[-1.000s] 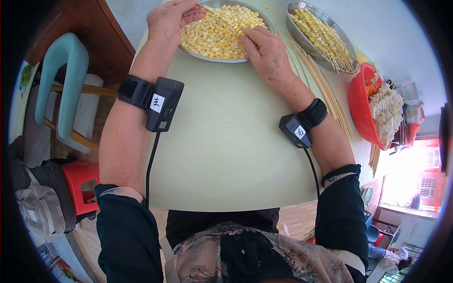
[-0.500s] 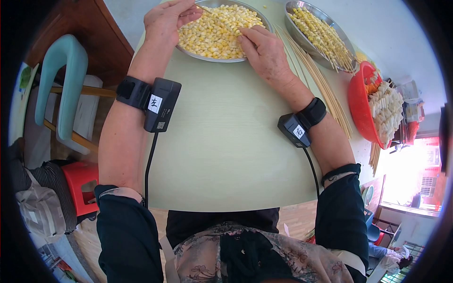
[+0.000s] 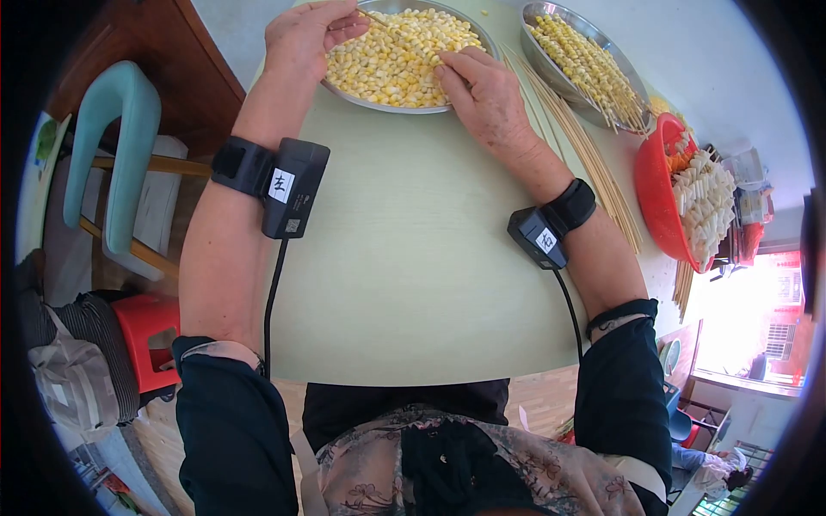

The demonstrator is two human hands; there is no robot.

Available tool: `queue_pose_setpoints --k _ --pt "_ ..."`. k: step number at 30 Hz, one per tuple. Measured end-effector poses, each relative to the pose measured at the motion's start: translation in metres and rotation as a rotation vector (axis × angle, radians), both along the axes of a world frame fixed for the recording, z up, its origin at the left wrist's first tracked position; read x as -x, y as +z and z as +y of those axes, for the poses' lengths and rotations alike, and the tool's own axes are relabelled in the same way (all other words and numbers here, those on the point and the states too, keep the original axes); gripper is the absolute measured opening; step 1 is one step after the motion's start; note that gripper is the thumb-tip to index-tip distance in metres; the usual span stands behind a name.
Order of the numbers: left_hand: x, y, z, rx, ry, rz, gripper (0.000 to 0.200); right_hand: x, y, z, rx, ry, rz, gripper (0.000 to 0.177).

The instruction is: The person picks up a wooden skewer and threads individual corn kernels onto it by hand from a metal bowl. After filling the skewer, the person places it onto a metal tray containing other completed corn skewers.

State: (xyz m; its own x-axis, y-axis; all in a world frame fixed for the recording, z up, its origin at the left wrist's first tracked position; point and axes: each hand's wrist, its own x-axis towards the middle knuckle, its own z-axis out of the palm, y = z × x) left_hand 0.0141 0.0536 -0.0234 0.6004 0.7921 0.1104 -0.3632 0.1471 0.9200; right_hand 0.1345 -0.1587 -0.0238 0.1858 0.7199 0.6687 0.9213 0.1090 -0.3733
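Note:
A wide metal bowl (image 3: 391, 109) full of loose corn kernels (image 3: 379, 73) stands at the table's far edge. Over its left side, my left hand (image 3: 303, 39) is closed in a pinch on a thin wooden skewer (image 3: 372, 16). The skewer slants over the kernels toward the right, and some kernels appear to be threaded on it. At the bowl's right rim, my right hand (image 3: 486, 90) has thumb and forefinger pinched on a corn kernel (image 3: 437, 58), near the skewer's other end. My fingers partly hide that end.
Loose bamboo skewers (image 3: 585, 138) lie right of my right hand. Behind them, a metal bowl (image 3: 638, 82) holds skewered corn. A red plastic basin (image 3: 651, 189) with white skewered food stands farther right. The pale green table (image 3: 413, 258) lies between my arms; a teal chair (image 3: 129, 163) is at left.
Hardly anything differs. Both hands keep nearly the same pinched pose over the bowl, with only a very slight shift.

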Motion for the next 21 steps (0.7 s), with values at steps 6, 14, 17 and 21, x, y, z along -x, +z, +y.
queue_pose_setpoints --k 6,14,17,21 --pt "0.001 0.000 -0.001 -0.007 -0.040 -0.011 0.019 -0.001 0.000 -0.001 0.004 0.000 -0.013 0.017" --pt "0.001 0.005 -0.004 -0.031 -0.058 0.047 0.024 -0.001 -0.001 -0.001 -0.018 0.008 -0.004 0.017" --pt "0.001 0.004 -0.002 -0.012 -0.075 0.027 0.025 -0.001 0.000 -0.001 -0.004 -0.002 -0.002 0.017" --pt "0.003 0.002 0.008 0.002 -0.093 0.076 0.021 0.000 0.000 -0.002 -0.006 -0.001 -0.008 0.017"
